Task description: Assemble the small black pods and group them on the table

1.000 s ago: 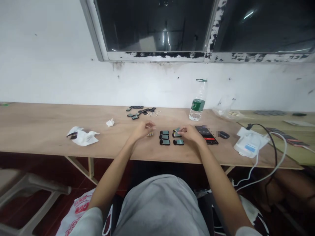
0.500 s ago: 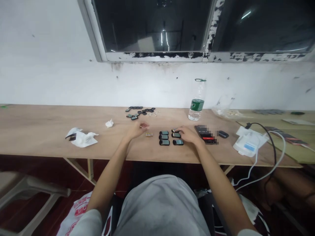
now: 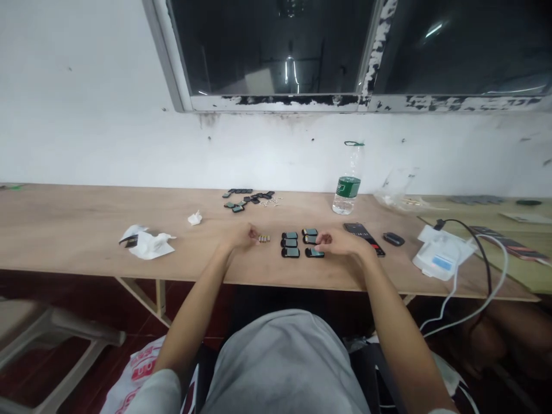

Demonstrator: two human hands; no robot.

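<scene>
Black screen-faced modules [image 3: 292, 252], six: two columns, just left of right hand [image 3: 338, 242], fingers bent, grip indeterminable. Small metallic pieces [image 3: 265, 238]: just right of left hand [image 3: 244, 236], fingers curled, grip likewise indeterminable.

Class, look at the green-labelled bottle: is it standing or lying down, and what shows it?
Standing: the bottle rests on its base on the wooden table, its long side rising up against the wall behind.

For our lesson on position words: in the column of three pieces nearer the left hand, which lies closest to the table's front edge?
The front piece; the middle piece and back piece both lie behind it, toward the wall.
</scene>
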